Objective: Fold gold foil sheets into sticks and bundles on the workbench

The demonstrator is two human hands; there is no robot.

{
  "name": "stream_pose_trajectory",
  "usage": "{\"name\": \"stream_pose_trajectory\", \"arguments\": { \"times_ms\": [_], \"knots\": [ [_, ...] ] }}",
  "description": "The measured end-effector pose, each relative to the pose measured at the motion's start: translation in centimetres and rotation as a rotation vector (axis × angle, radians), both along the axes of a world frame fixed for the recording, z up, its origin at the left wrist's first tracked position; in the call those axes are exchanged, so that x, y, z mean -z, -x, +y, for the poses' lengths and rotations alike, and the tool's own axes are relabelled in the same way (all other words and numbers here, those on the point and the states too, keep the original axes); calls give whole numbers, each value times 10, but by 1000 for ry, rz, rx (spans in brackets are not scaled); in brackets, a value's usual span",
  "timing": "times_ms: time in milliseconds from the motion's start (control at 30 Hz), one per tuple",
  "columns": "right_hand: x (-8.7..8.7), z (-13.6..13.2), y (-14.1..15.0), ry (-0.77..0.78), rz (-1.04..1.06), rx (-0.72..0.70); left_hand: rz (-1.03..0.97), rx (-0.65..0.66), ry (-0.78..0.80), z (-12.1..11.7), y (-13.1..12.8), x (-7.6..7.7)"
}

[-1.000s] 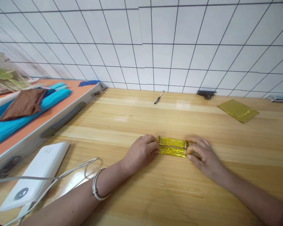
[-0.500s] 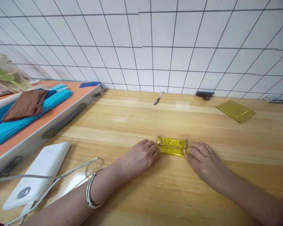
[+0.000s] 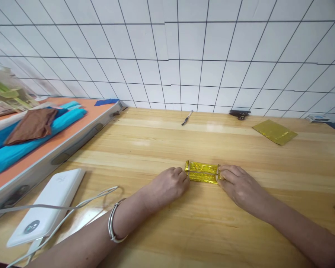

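A small piece of shiny gold foil paper (image 3: 203, 172), folded into a flat strip with a seam along its middle and turned-up ends, lies on the wooden table (image 3: 162, 141). My left hand (image 3: 173, 184) grips its left end with curled fingers; a silver bangle circles that wrist. At the opposite end, my right hand (image 3: 236, 186) pinches the folded edge between thumb and fingers. Both sets of fingertips partly hide the foil's ends.
A flat gold foil sheet (image 3: 275, 132) lies at the back right. Near the tiled wall are a pen (image 3: 187, 118) and a black clip-like object (image 3: 240, 114). On the left sit a white power bank (image 3: 48, 204) with cables and an orange-topped box bearing brown cloth-like paper (image 3: 32, 125).
My right fingers have closed further over the foil's right end, covering more of it. My left hand stays at the left end. The view has shifted slightly.
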State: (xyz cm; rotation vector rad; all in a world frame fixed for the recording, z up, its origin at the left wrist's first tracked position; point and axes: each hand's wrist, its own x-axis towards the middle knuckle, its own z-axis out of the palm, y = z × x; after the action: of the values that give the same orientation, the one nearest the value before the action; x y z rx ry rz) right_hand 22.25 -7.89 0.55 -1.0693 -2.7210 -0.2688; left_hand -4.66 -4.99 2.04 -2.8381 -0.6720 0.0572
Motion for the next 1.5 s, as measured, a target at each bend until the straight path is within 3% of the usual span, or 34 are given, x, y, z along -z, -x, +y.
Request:
{"name": "stream_pose_trajectory", "arguments": {
  "times_ms": [300, 567, 800, 967, 1233, 1500],
  "knots": [
    [-2, -4, 15, -120, -209, -66, -226, -40, 143, 11, 6, 3],
    [7, 10, 0, 4, 163, 16, -363, -69, 241, 21, 9, 11],
    [15, 14, -7, 61, 212, 31, -366, -71, 135, 21, 4, 22],
    [16, 9, -12, 39, 231, 5, -487, -96, 183, 18, 2, 29],
    [22, 11, -19, 40, 276, -1, -465, -40, 188, 19, 8, 33],
    [23, 12, -20, 19, 275, -2, -563, -46, 215, 22, 8, 36]
  ]
}}
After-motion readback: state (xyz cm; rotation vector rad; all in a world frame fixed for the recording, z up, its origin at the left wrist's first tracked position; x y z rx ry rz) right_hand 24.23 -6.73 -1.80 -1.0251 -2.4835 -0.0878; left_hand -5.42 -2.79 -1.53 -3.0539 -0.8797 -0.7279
